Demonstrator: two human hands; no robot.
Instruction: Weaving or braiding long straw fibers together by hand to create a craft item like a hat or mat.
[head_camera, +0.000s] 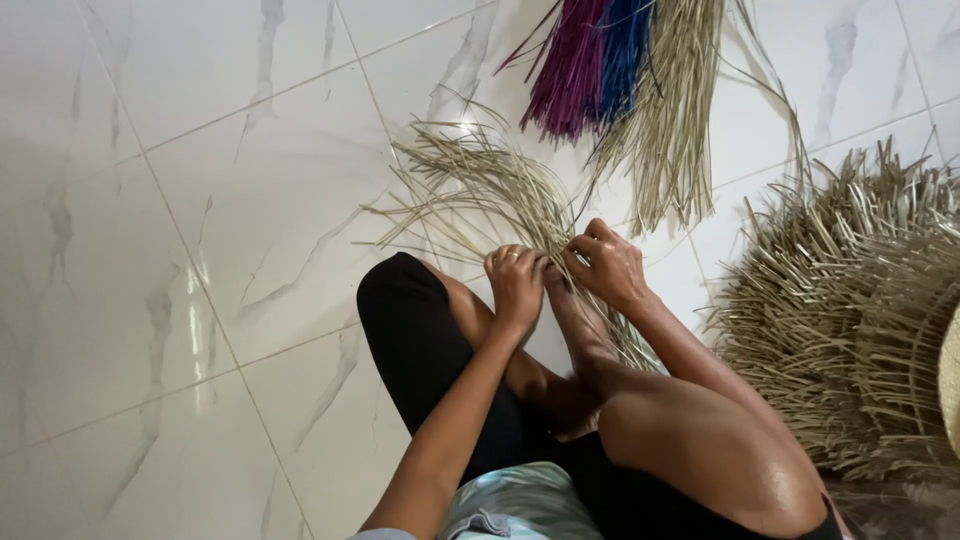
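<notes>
A loose fan of pale dried straw strands (470, 185) lies on the white marble floor in front of my folded legs. My left hand (516, 285) pinches the near ends of these strands, fingers closed around them. My right hand (606, 265) grips the same bundle just to the right, thumb and fingers pressed on the strands. Both hands meet above my foot (580, 320), which seems to pin the strands' ends against the floor.
A bundle of purple straw (568, 70), blue straw (624, 50) and natural straw (672, 120) lies at the top. A large woven straw piece with loose ends (860, 310) sits at the right. White marble tiles (200, 250) spread to the left.
</notes>
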